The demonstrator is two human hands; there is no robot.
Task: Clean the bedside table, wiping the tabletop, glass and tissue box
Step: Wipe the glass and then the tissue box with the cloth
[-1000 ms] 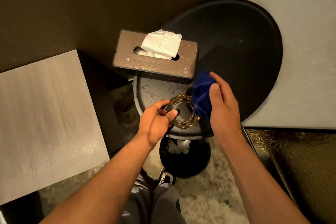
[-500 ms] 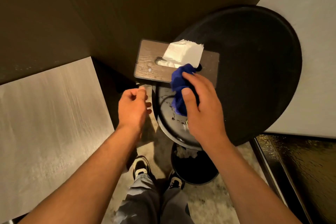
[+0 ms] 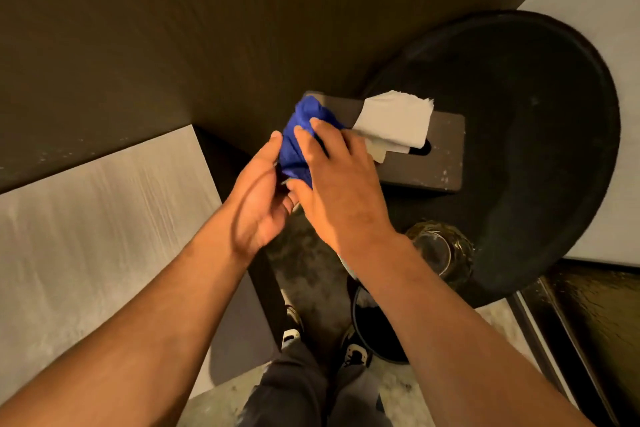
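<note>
The brown tissue box [image 3: 436, 163] lies on the round black bedside table [image 3: 526, 97], with a white tissue [image 3: 394, 121] sticking up from its slot. My right hand [image 3: 339, 187] presses a bunched blue cloth [image 3: 299, 135] onto the box's left end. My left hand [image 3: 259, 201] cups that same end from the left, its thumb touching the cloth. The cloth and both hands hide that end of the box. An amber glass [image 3: 440, 250] stands at the table's near edge, just right of my right forearm.
A dark wood wall [image 3: 173, 28] runs behind the table. A pale grey surface [image 3: 86, 236] fills the left, another the far right [image 3: 609, 10]. On the floor under the table stands a black bin [image 3: 377, 333], beside my shoes [image 3: 353, 354].
The right hand slid the cloth from the middle of the box to its left end. My left hand came in from a loose fist beside the table to cup that end. The view shifted left.
</note>
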